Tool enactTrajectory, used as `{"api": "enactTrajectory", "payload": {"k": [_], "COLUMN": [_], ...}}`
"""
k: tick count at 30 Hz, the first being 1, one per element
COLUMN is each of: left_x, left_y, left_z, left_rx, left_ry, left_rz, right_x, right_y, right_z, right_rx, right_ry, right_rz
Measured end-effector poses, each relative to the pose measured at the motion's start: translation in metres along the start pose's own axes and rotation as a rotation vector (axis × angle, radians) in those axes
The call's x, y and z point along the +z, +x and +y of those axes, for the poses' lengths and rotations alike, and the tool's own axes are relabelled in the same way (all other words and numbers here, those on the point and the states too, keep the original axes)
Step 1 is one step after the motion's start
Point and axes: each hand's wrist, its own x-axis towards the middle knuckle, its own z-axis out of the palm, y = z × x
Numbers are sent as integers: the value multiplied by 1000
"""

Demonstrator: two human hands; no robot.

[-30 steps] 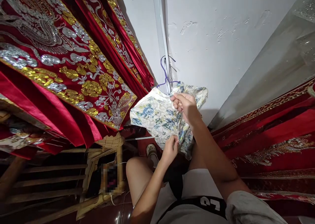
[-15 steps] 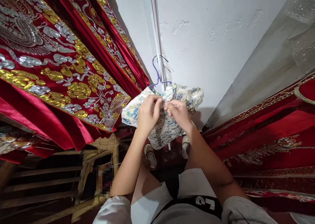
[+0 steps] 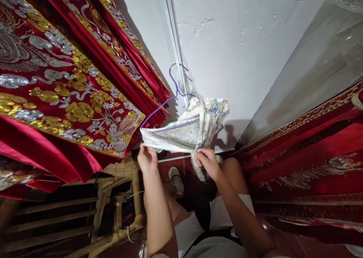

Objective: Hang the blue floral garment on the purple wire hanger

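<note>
A white blouse (image 3: 213, 112) with a blue floral print hangs from a purple hanger (image 3: 178, 93) in front of the wall. Its left part is pulled off that hanger arm and stretched toward me, so the inside shows. My left hand (image 3: 148, 159) has its fingers closed on the blouse's left edge, just below the hanger's left end. Further right, my right hand (image 3: 207, 160) pinches the gathered front of the blouse. The bunched lower part dangles beneath my right hand.
Red garments with gold and silver sequins (image 3: 82, 112) hang at the left. More red embroidered cloth (image 3: 309, 152) fills the right side. A bamboo chair (image 3: 137, 197) stands at lower left, and a phone with a cable (image 3: 124, 212) rests on it. A white pipe (image 3: 172, 35) runs down the wall (image 3: 221, 54).
My hands were together at the blouse's neck. Now they are apart and lower, the left one pulled far to the left, and the blouse's left side has come off the hanger arm.
</note>
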Motion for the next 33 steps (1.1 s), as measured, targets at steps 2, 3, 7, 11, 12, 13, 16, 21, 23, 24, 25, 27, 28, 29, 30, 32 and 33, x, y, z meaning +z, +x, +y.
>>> {"api": "enactTrajectory", "payload": {"k": [2,3,7,11,12,13,16,21,23,24,25,27,28,29,30,32,33], "left_x": [7,11,26,48,55,62,81,79,68,62,55,43,38,32,27,14,7], "left_y": [-35,-51,-90,-103,-107,-112,-125,-120,-109,-104,-99,-94,-93,-93,-94,-94,-93], "left_z": [-18,-23,-18,24,36,48,76,91,87,84,80,74,72,71,72,77,81], "left_rx": [-80,-115,-230,-253,-228,-194,-27,217,190,150,99,-4,-44,-75,-97,-112,-110], "left_ry": [-103,-145,-271,-343,-316,-270,-46,189,168,143,119,122,159,208,260,354,398], "left_rz": [74,103,123,-64,-151,-258,-603,-729,-668,-661,-686,-808,-890,-965,-1017,-1036,-1003], "right_x": [-8,-15,-56,-75,-72,-68,-46,-22,-23,-25,-28,-34,-36,-38,-39,-40,-40], "right_y": [-8,-12,-22,-16,-12,-7,7,22,24,24,24,27,30,35,41,58,68], "right_z": [7,10,16,17,17,18,16,-8,-29,-41,-54,-79,-89,-98,-104,-109,-108], "right_rx": [38,55,170,209,169,128,102,276,326,331,316,193,82,-43,-162,-332,-369], "right_ry": [8,-18,-280,-460,-427,-365,-129,170,190,164,117,-33,-133,-237,-332,-471,-501], "right_rz": [8,17,-68,-124,-76,-18,68,-203,-369,-462,-555,-683,-678,-604,-469,-133,-7]}}
